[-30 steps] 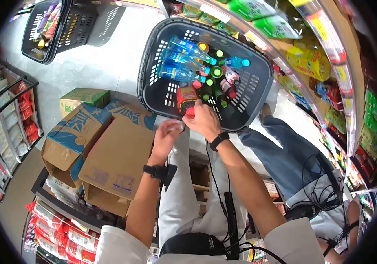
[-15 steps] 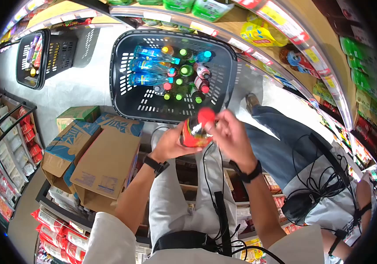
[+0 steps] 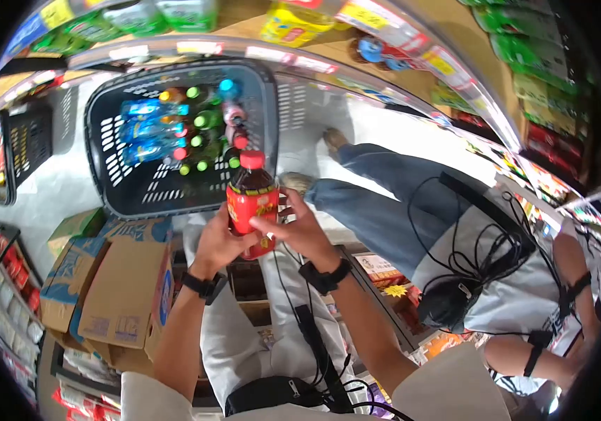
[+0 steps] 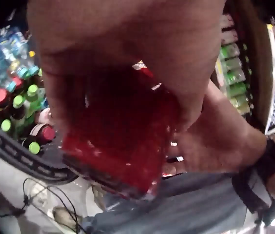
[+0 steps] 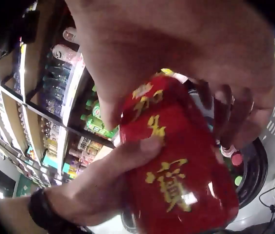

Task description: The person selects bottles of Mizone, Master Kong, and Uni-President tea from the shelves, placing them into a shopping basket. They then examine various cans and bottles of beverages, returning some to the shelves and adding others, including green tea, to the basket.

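A drink bottle (image 3: 253, 202) with a red label, dark contents and a red cap stands upright between my hands, in front of the basket's near rim. My left hand (image 3: 218, 244) grips its left side and lower part. On the other side my right hand (image 3: 307, 235) holds it, the thumb lying across the label. Large yellow characters show on the bottle's red side (image 5: 176, 161) in the right wrist view. The left wrist view shows the bottle's red lower end (image 4: 118, 146) from close by, in shadow.
A dark shopping basket (image 3: 183, 209) on the floor holds blue bottles (image 3: 150, 130) and several green- and red-capped ones. Cardboard boxes (image 3: 122, 295) stand at left, a second basket (image 3: 30, 144) beyond them. Another person's legs (image 3: 377, 203) are at right, beside stocked shelves (image 3: 413, 63).
The right hand has lifted the red-labelled bottle out of the basket toward me, and the left hand has joined it. The bottle has turned upright, and the view has swung right.
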A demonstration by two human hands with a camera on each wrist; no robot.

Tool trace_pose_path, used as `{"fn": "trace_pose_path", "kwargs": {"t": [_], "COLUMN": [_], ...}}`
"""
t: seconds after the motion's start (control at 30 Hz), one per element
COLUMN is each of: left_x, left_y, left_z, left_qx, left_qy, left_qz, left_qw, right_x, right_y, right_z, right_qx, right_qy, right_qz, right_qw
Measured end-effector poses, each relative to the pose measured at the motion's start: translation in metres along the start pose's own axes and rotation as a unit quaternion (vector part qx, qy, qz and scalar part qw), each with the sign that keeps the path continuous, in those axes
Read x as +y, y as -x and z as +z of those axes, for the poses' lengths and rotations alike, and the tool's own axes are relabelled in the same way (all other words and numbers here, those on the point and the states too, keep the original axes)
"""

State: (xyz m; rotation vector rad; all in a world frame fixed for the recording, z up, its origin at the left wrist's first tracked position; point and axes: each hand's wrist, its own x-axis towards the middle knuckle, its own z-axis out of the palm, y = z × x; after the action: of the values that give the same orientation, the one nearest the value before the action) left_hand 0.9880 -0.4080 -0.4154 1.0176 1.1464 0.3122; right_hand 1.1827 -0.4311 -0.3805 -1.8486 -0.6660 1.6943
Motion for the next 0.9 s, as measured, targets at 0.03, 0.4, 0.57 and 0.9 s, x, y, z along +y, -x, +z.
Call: {"fn": "trace_pose_path", "kwargs": {"t": [0.03,0.4,0.57,0.9], "left_x": [0.025,0.073,0.076,0.016], "left_y": [-0.004,-0.093,-0.111,-0.068], "left_z": [-0.001,0.066,0.077,0.054], "left_qx": [0.008,0.043,-0.011,-0.068], "left_qy": [-0.176,-0.151,-0.124,-0.026], "left_qz": [0.015,0.214,0.232,0.071], "left_qw": [0.984,0.964,0.965,0.995], "right_x": [-0.005,-0.028,-0.021,0.015], "right_y": [-0.003,-0.045,-0.078,-0.11], "right_z": [-0.002,-0.045,-0.093,-0.17], "right_qx": [0.007,0.182,0.289,0.481], "right_qy": [0.044,-0.159,-0.119,-0.189], "right_qz": [-0.053,-0.19,-0.225,-0.201], "right_qw": [0.998,0.952,0.923,0.832]}}
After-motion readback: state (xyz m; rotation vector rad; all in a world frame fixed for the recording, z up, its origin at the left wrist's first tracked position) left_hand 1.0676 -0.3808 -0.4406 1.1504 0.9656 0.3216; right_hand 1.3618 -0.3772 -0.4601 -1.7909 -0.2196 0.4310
